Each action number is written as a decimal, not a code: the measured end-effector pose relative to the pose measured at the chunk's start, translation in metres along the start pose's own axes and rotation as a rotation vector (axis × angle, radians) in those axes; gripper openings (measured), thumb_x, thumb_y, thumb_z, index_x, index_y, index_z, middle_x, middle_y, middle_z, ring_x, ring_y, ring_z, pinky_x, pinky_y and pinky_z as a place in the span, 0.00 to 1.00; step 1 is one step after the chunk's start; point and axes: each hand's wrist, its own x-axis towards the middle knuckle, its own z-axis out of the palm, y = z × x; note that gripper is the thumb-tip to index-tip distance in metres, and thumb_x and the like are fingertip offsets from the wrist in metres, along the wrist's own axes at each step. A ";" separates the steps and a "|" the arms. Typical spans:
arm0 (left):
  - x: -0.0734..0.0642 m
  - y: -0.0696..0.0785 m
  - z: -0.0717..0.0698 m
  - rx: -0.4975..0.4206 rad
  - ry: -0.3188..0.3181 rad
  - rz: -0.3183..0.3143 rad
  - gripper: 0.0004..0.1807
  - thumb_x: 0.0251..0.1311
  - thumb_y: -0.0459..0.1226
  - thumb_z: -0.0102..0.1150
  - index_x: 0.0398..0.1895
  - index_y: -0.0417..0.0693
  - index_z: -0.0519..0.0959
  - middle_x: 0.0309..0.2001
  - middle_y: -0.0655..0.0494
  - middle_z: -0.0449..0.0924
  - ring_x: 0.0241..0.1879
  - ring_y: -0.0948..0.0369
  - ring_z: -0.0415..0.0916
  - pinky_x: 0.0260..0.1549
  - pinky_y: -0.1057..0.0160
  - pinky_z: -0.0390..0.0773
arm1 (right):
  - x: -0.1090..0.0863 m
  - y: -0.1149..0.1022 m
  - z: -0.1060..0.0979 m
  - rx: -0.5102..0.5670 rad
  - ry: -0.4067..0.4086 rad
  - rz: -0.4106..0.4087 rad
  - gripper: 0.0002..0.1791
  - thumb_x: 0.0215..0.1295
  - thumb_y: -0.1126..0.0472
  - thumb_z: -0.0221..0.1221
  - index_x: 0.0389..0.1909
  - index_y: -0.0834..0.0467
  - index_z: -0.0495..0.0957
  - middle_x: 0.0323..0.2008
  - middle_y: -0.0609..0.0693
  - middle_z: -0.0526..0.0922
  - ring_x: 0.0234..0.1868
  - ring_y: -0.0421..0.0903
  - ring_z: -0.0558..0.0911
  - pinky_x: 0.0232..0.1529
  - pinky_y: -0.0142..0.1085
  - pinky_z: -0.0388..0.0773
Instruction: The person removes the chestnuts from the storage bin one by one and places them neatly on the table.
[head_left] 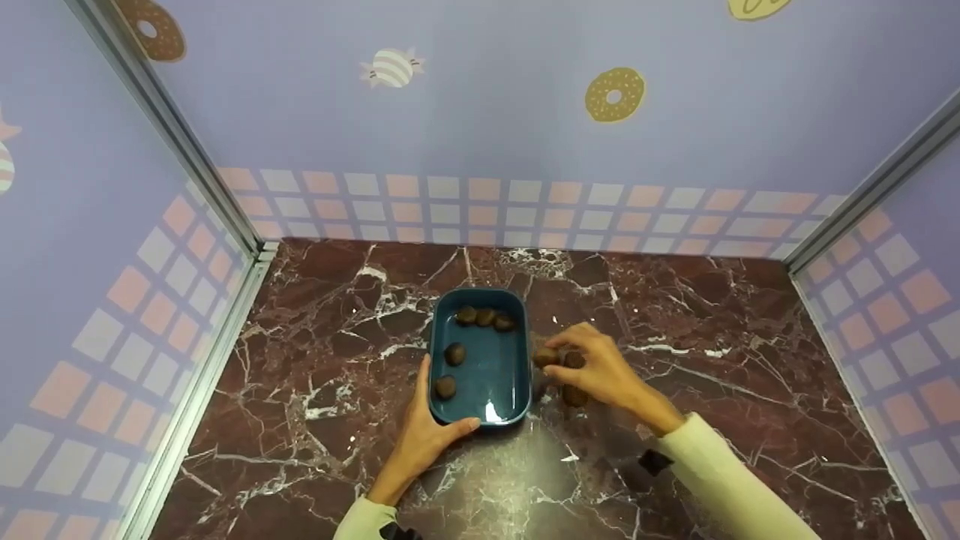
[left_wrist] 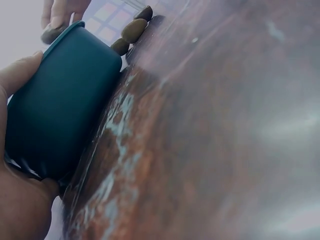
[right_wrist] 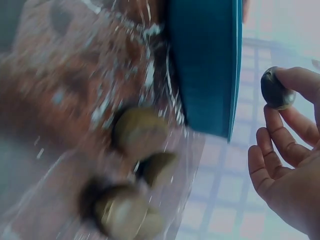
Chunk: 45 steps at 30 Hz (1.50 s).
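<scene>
A deep blue rectangular dish (head_left: 480,360) stands on the table with several brown chestnuts in it: a row of three (head_left: 485,317) at the far end and two along the left wall. My left hand (head_left: 427,431) grips its near left corner, thumb at the near rim and fingers along the left side. Just outside the right rim, my right hand (head_left: 596,367) pinches a chestnut (right_wrist: 277,89) between thumb and fingertips, raised above the table. Under and beside that hand lie more loose chestnuts (right_wrist: 137,131), partly hidden by it in the head view.
The table (head_left: 337,450) has a dark red, white-veined marble look. Patterned lilac walls (head_left: 495,135) enclose it at the back and both sides, with metal strips (head_left: 195,397) along the left edge and at the corners.
</scene>
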 end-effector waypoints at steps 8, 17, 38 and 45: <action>0.000 0.001 0.002 -0.029 0.012 -0.018 0.75 0.51 0.39 0.90 0.92 0.44 0.42 0.87 0.36 0.51 0.82 0.39 0.58 0.77 0.35 0.60 | -0.023 0.020 -0.029 0.054 0.095 0.185 0.18 0.58 0.67 0.82 0.49 0.58 0.91 0.46 0.50 0.88 0.48 0.59 0.85 0.51 0.47 0.85; 0.003 0.000 0.004 -0.074 0.002 -0.028 0.75 0.52 0.38 0.89 0.92 0.46 0.41 0.88 0.37 0.48 0.83 0.39 0.55 0.78 0.36 0.57 | -0.048 0.041 -0.046 0.057 0.175 0.308 0.19 0.59 0.68 0.81 0.51 0.61 0.90 0.48 0.55 0.89 0.49 0.63 0.86 0.56 0.43 0.82; 0.013 0.000 0.010 -0.065 -0.015 -0.040 0.74 0.54 0.37 0.87 0.93 0.50 0.38 0.90 0.39 0.42 0.86 0.40 0.47 0.80 0.35 0.53 | -0.089 0.090 -0.067 -0.024 0.209 0.442 0.17 0.64 0.63 0.80 0.53 0.61 0.90 0.47 0.58 0.92 0.44 0.53 0.90 0.45 0.31 0.83; 0.014 0.000 0.010 -0.028 -0.010 -0.051 0.74 0.55 0.39 0.88 0.93 0.52 0.39 0.90 0.42 0.40 0.87 0.41 0.44 0.80 0.35 0.52 | -0.091 0.099 -0.066 -0.032 0.198 0.449 0.17 0.65 0.63 0.80 0.53 0.61 0.90 0.48 0.58 0.92 0.48 0.56 0.91 0.47 0.30 0.83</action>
